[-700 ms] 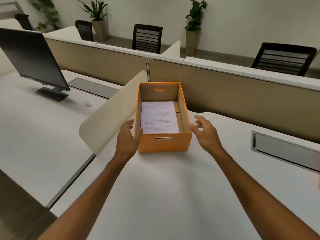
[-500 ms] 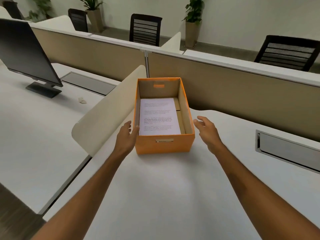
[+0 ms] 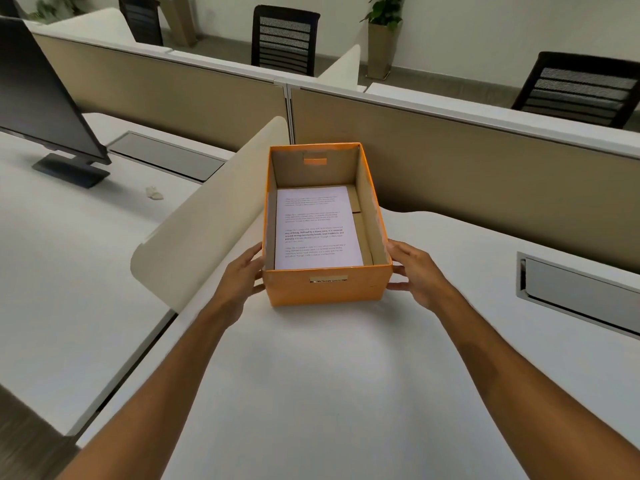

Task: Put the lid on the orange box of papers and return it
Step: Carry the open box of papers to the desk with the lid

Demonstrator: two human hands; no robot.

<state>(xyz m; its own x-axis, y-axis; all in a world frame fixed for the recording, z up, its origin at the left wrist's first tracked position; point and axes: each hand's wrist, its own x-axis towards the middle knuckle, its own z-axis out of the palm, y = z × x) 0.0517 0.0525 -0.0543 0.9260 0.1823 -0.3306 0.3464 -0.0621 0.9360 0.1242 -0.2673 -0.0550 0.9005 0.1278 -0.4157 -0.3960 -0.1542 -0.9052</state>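
Observation:
An open orange box (image 3: 325, 289) stands on the white desk (image 3: 311, 393), close to the beige partition. A stack of printed white papers (image 3: 316, 228) lies flat inside it, against the left wall. No lid is in view. My left hand (image 3: 242, 277) presses against the box's left side near the front corner. On the opposite side my right hand (image 3: 415, 271) touches the front right corner, fingers spread along the wall. Both hands hold the box between them.
A cream side divider (image 3: 207, 216) rises just left of the box. Beyond it sits a dark monitor (image 3: 41, 98) on the neighbouring desk. The beige partition (image 3: 467, 161) runs behind. A metal cable tray (image 3: 581, 292) is sunk in the desk at right.
Both hands have closed in from beside the box onto its left and right sides. The view has shifted closer to the box.

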